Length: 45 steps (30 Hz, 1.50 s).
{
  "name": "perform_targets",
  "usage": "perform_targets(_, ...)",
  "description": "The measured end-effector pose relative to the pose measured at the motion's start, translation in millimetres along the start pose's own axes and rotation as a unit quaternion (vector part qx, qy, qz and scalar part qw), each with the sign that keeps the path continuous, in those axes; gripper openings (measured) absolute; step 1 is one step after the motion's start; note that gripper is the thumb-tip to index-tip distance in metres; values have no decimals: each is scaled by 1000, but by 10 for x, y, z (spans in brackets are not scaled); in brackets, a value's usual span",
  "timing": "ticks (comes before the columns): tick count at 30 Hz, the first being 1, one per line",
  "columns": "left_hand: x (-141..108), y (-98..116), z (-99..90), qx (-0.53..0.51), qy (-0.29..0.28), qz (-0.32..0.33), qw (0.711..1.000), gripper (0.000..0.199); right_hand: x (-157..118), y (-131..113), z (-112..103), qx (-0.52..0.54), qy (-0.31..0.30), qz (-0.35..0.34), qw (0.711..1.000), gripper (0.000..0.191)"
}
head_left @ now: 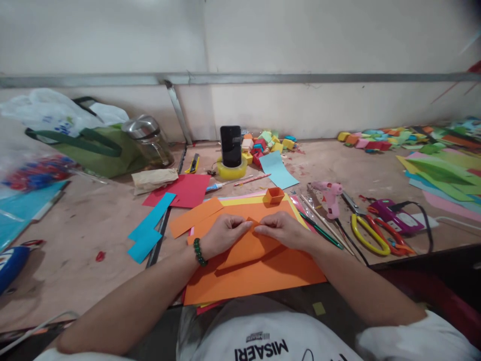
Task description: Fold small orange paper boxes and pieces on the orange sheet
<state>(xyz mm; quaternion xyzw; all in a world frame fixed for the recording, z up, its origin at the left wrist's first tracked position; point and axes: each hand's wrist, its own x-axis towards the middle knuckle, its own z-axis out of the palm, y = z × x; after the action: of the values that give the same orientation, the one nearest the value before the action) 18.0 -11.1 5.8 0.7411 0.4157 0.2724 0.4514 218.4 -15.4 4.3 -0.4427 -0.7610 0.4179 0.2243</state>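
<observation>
Both hands meet over a stack of orange paper near the table's front edge. My left hand, with a green bead bracelet at its wrist, pinches the left side of a small orange paper piece. On the other side of that piece, my right hand closes thumb and fingers on it. The fingers hide most of the piece. Just behind them stands a small open orange paper box. Orange strips lie left of the hands, on and beside the stack.
Blue strips and red paper lie left. A phone stands on a tape roll behind. Rightward are a pink glue gun, yellow-handled scissors and a purple power strip. A glass jar stands back left.
</observation>
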Motion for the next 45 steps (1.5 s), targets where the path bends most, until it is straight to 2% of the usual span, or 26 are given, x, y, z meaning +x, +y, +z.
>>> perform_targets(15,-2,22,-2,-21,-3,9,1000,45,-6,-12,6,-12,6,-7,1000,48)
perform_targets(23,-4,73,-20,-55,46,10,997,32,-2,-6,1,-6,6,6,1000,47)
perform_targets(27,-1,76,-40,-49,80,3,996,34,1,9,-65,5,-21,42,999,47)
perform_targets(35,39,11,-115,-86,100,-43,990,38,-11,42,-275,49,-85,102,990,42)
perform_targets(39,48,37,-192,-66,128,-18,989,38,-17,22,-357,90,-109,98,985,37)
perform_targets(45,35,90,-252,-84,174,10,981,39,-3,14,-377,143,-39,80,986,38)
